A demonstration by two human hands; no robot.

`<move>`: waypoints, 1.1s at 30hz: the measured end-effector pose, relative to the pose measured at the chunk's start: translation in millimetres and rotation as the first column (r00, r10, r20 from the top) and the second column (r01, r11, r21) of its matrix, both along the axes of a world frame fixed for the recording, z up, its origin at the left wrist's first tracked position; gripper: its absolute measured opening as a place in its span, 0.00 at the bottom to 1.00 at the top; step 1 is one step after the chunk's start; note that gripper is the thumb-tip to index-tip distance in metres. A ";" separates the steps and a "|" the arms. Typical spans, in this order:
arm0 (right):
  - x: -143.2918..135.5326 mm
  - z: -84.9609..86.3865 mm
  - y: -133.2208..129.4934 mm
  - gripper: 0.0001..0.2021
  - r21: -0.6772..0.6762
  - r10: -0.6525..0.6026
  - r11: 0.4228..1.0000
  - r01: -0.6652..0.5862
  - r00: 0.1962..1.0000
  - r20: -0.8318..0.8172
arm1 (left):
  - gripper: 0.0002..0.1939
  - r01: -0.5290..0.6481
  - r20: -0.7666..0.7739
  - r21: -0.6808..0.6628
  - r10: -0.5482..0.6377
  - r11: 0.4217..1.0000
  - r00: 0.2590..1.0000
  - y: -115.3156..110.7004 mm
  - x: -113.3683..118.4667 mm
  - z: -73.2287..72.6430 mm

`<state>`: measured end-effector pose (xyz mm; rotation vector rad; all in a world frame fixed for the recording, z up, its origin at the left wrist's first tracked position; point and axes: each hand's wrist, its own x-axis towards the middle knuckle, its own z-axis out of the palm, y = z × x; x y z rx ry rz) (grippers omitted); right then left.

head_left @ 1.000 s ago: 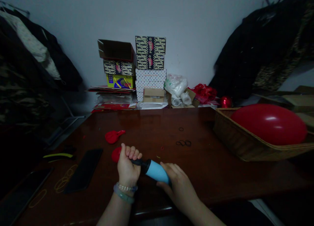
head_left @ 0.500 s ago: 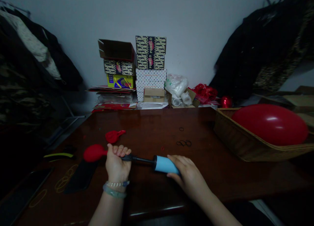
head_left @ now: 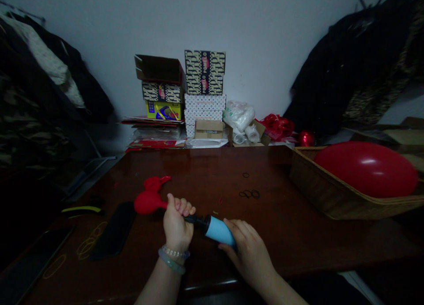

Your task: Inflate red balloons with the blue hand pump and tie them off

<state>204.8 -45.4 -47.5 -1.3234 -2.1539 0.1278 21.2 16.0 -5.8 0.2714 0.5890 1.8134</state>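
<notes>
My left hand [head_left: 179,221] is closed around the neck of a small, partly filled red balloon [head_left: 148,202] and the black nozzle end of a balloon pump [head_left: 219,231]. The balloon bulges out to the left of my fist. My right hand [head_left: 248,252] wraps round the pump's light blue barrel, which slants down to the right. Little of the black shaft shows between the barrel and my left hand. Just behind the balloon lies a limp red balloon [head_left: 155,182] on the dark brown table [head_left: 205,168].
A wicker basket [head_left: 318,194] at the right holds a large red balloon [head_left: 367,168]. Black rubber bands [head_left: 249,193] lie mid-table, yellow ones [head_left: 88,247] at the left by a dark phone-like slab [head_left: 114,230]. Stacked boxes [head_left: 204,73] stand along the back wall.
My left hand has moved right with the small balloon, toward the blue barrel. Less of the black shaft shows now. My right hand has shifted slightly left and down.
</notes>
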 end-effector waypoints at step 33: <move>5.5 7.2 2.4 0.26 -0.036 0.028 0.999 -0.028 1.000 0.001 | 0.22 -0.010 0.019 -0.048 0.011 0.999 1.000 4.6 -10.4 0.3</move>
